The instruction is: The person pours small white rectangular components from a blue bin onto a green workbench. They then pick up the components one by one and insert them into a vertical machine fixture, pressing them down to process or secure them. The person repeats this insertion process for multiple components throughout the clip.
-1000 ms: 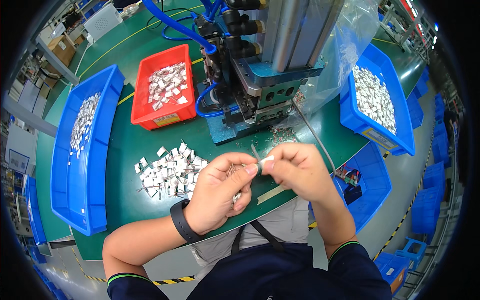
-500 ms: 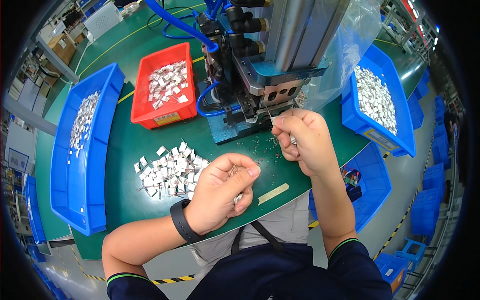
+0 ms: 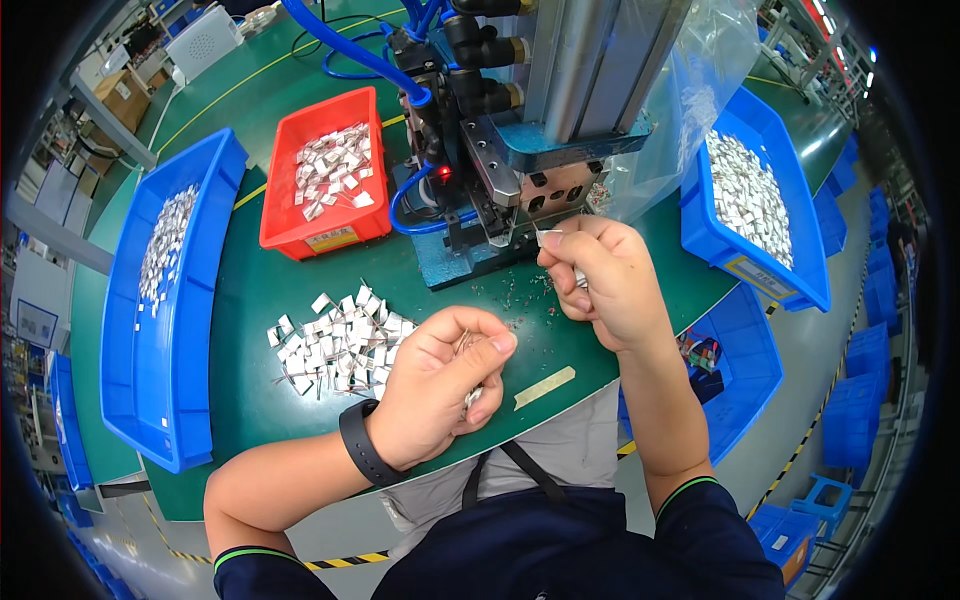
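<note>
My right hand [image 3: 605, 280] pinches a small white block with thin wire leads [image 3: 549, 238] between thumb and forefinger, right at the front of a pneumatic press [image 3: 555, 185]. More white shows within its curled fingers. Closer to the table's front edge, my left hand [image 3: 445, 375] is closed around several of the same wire-leaded blocks [image 3: 473, 396]; wires stick up by the thumb, and most of the bunch is hidden. Beside that hand, a loose pile of white blocks with leads [image 3: 340, 340] lies on the green table.
A red bin [image 3: 325, 240] of white blocks stands left of the press. Long blue bins flank the table, one at left [image 3: 190, 370], one at right [image 3: 735, 255], both holding white blocks. Masking tape [image 3: 545, 388] sticks near the front edge. Blue air hoses [image 3: 350, 45] loop behind.
A red light has come on at the press, and its tooling looks shifted. My right hand has moved very slightly left with the block. My left hand stays where it was.
</note>
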`<state>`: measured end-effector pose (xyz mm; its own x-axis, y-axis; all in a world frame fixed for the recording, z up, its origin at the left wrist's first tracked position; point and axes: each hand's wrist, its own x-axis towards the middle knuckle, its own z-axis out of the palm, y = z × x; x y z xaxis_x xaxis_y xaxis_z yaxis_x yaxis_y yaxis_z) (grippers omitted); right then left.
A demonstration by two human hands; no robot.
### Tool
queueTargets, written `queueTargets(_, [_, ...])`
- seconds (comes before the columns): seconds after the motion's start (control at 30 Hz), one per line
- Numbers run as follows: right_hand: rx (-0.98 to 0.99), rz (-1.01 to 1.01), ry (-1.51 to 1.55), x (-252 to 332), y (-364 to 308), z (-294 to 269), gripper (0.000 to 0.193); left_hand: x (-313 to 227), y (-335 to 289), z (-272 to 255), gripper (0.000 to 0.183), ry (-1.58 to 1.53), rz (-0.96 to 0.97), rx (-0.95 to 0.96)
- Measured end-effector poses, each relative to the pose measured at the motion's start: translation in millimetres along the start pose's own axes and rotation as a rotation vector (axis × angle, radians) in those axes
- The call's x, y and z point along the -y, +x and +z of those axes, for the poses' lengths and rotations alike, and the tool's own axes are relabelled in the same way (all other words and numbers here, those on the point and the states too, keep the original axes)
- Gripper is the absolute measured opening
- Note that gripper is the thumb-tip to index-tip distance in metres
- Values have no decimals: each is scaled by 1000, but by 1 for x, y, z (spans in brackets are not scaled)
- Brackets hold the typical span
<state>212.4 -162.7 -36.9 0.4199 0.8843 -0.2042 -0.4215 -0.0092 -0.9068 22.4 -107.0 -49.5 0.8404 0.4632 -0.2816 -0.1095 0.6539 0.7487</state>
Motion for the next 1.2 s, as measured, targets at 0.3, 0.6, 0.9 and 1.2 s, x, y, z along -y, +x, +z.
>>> queueTargets(0.3, [212,55,-157,-8,-19,-1,15,-1,-1,3,11,-38,-9,-40])
queueTargets(0.6, [375,68,-251,-13,-29,1,16,1,0,0,15,0,10,-43])
queueTargets(0.9, [389,117,-204,-14,-30,3,16,0,-1,1,13,-17,16,-65])
queueTargets(1.2, [457,66,-191,-20,-37,-1,15,4,-2,1,12,-28,27,-67])
